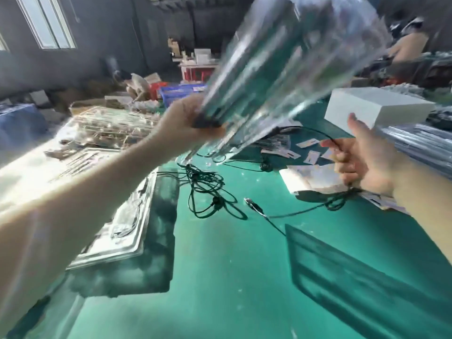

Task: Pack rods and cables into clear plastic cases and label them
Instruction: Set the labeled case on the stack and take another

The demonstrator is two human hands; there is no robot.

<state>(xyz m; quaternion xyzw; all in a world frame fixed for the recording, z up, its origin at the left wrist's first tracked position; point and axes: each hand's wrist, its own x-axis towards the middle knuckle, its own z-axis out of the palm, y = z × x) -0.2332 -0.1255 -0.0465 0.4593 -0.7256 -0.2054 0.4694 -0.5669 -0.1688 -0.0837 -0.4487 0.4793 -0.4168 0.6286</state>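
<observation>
My left hand (pixel 188 123) grips the lower end of a clear plastic case (pixel 288 67), raised high and tilted over the green table; it is blurred and dark rods show inside. My right hand (pixel 354 165) pinches a thin black cable (pixel 315 132) that runs toward the case and down to the table. A tangle of black cable (pixel 208 189) and a metal-tipped plug (pixel 254 205) lie on the green mat below. Small white labels (pixel 310 156) lie scattered near my right hand.
Packed clear cases (pixel 122 231) lie stacked at the left. More clear cases (pixel 115 128) sit farther back left. A white box (pixel 376 108) and a pile of clear packs (pixel 415 145) stand at the right. Sheets of paper (pixel 313 179) lie under my right hand. Another person's arm (pixel 408 47) shows at the back right.
</observation>
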